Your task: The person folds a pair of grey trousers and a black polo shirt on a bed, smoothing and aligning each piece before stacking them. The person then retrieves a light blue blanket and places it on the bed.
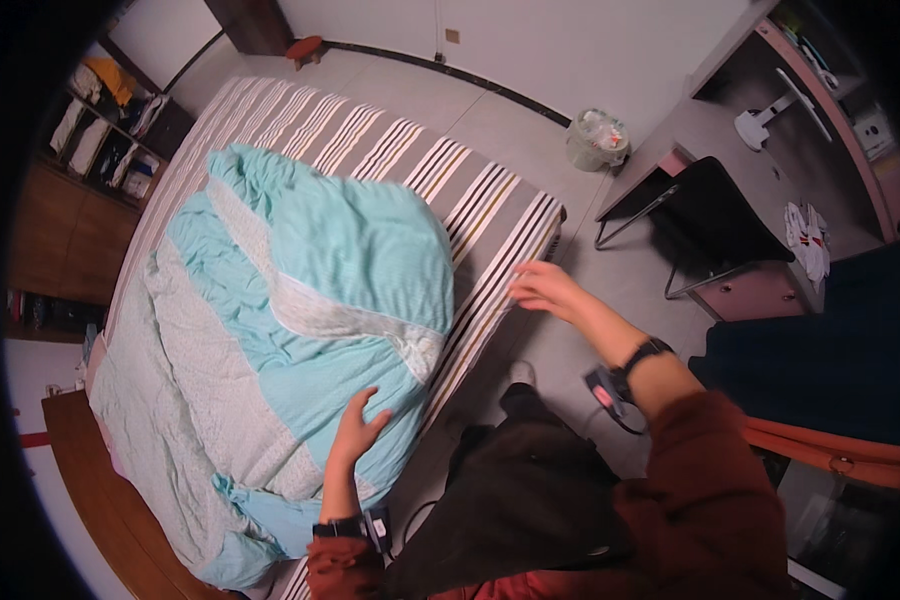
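Observation:
A turquoise and pale patterned quilt lies rumpled over a bed with a striped sheet, its upper end folded over. My left hand is above the near side of the quilt, fingers apart and holding nothing; whether it touches the cloth I cannot tell. Out past the bed's near corner, my right hand hangs beside the striped edge, slightly blurred, with its fingers apart and nothing in them. Each wrist wears a black strap with a small device.
A wooden headboard stands at lower left, open shelves at upper left. Right of the bed are a black folding chair, a desk and a waste bin. A small red stool stands by the far wall.

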`<state>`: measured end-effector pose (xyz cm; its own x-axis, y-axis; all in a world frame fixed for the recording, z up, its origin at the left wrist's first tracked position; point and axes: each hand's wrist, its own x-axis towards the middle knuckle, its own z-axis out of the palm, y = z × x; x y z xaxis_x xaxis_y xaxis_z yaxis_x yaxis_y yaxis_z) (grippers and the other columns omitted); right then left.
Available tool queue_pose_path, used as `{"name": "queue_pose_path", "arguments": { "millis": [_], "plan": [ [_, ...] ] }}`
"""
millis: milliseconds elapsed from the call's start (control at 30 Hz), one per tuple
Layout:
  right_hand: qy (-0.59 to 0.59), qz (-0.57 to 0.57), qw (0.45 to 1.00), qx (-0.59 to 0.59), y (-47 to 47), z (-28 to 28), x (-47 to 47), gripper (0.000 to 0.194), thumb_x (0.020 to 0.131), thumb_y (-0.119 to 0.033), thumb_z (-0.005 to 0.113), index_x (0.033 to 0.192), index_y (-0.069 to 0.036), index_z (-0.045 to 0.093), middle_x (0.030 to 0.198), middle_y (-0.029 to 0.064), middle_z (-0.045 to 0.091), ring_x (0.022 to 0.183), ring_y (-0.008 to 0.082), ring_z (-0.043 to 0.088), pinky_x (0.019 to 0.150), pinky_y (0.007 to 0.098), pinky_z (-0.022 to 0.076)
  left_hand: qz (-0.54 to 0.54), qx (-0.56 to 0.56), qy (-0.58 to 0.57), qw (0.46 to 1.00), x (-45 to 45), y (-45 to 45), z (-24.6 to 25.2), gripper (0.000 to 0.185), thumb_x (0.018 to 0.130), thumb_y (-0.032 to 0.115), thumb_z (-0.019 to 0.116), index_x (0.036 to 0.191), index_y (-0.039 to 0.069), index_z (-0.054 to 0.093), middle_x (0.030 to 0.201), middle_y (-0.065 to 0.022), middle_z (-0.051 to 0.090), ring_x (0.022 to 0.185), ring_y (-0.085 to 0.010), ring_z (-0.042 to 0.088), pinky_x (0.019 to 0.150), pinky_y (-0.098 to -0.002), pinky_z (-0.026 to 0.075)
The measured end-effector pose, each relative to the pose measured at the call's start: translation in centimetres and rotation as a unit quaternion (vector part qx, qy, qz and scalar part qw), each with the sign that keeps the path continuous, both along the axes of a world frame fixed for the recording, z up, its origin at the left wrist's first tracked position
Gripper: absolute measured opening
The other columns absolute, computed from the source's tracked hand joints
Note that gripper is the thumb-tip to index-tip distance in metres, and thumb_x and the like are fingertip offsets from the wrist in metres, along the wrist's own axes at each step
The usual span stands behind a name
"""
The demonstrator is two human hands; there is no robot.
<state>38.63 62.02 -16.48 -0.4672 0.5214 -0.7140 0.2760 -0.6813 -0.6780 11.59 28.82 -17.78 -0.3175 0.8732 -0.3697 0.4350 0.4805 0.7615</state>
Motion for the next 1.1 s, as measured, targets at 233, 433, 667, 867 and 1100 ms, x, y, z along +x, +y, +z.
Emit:
{"name": "queue_pose_path", "arguments": {
  "millis": [233,433,667,867,1100],
  "plan": [
    [-0.233,-0.277,0.93,0.068,2.9,0.2,30.9,0.031,0.081,-0.02,0.053,0.11,-0.01,0.053,0.1,0.0083,0.06,0.089,0.0194,0.057,0.075,0.0364,0.0443,0.381,-0.152,-0.109,0.905,2.3,-2.8,0.9,0.036,0.079,0.024,0.061,0.11,0.006,0.052,0.089,-0.0044,0.059,0.076,-0.0134,0.057,0.059,-0.028,0.042],
    [-0.33,-0.167,0.894,0.254,13.6,-0.3,43.0,0.028,0.079,-0.01,0.055,0.107,-0.007,0.053,0.1,0.0072,0.059,0.091,0.0225,0.057,0.081,0.0371,0.0433,0.288,-0.073,-0.066,0.953,9.6,15.2,4.1,0.037,0.081,0.024,0.061,0.111,0.003,0.053,0.098,-0.008,0.06,0.086,-0.0174,0.059,0.068,-0.0282,0.045],
    [-0.49,0.046,0.669,0.557,26.9,3.0,43.0,0.057,0.074,-0.01,0.061,0.126,-0.01,0.038,0.135,0.0121,0.032,0.126,0.0302,0.029,0.098,0.0447,0.0298,0.166,-0.045,-0.058,0.983,16.1,28.3,7.6,0.039,0.082,0.016,0.061,0.115,-0.002,0.051,0.107,-0.0168,0.058,0.099,-0.0208,0.056,0.085,-0.0312,0.044],
    [-0.535,0.109,0.71,0.444,32.5,1.9,43.4,0.069,0.075,-0.014,0.06,0.135,-0.014,0.027,0.138,0.0133,0.032,0.126,0.0301,0.031,0.099,0.0487,0.0267,0.159,-0.038,0.032,0.986,11.3,34.2,5.9,0.036,0.081,0.017,0.061,0.111,-0.002,0.054,0.101,-0.0148,0.06,0.093,-0.0202,0.058,0.082,-0.03,0.045],
    [-0.442,0.122,0.808,0.371,34.1,4.5,45.2,0.058,0.076,-0.013,0.062,0.128,-0.005,0.04,0.124,0.0174,0.047,0.114,0.0325,0.046,0.096,0.0398,0.036,0.15,0.034,-0.047,0.987,11.1,47.1,5.4,0.038,0.082,0.021,0.06,0.112,-0.002,0.053,0.106,-0.0147,0.058,0.097,-0.0216,0.056,0.082,-0.0306,0.045]
  ]
}}
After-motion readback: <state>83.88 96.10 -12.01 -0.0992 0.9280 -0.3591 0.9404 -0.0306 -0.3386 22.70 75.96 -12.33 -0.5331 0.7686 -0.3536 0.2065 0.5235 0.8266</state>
